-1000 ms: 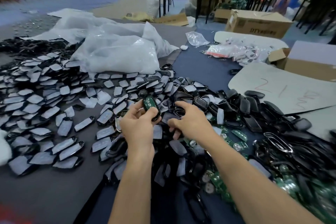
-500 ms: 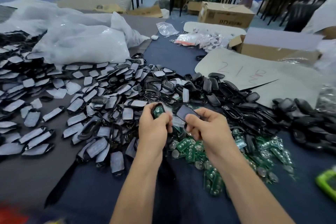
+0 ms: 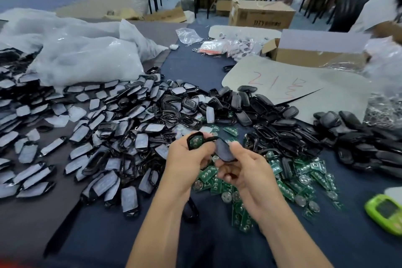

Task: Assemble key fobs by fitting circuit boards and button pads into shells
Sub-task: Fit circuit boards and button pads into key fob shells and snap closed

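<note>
I see the left hand (image 3: 185, 160) gripping a shell (image 3: 196, 133) with a green board (image 3: 196, 142) in it — the right hand (image 3: 248, 173) pinches a dark piece (image 3: 225, 150) just beside it, both above the loose boards (image 3: 293, 173).

Left shell pile (image 3: 97, 128) lying across the left, plastic bags (image 3: 87, 59) lying behind it, circuit boards (image 3: 295, 176) lying near right, right shell pile (image 3: 348, 137) lying beyond them, cardboard sheet (image 3: 315, 91) lying far right.

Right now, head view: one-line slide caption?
Left hand holds shell with board; right hand holds dark piece beside it.
</note>
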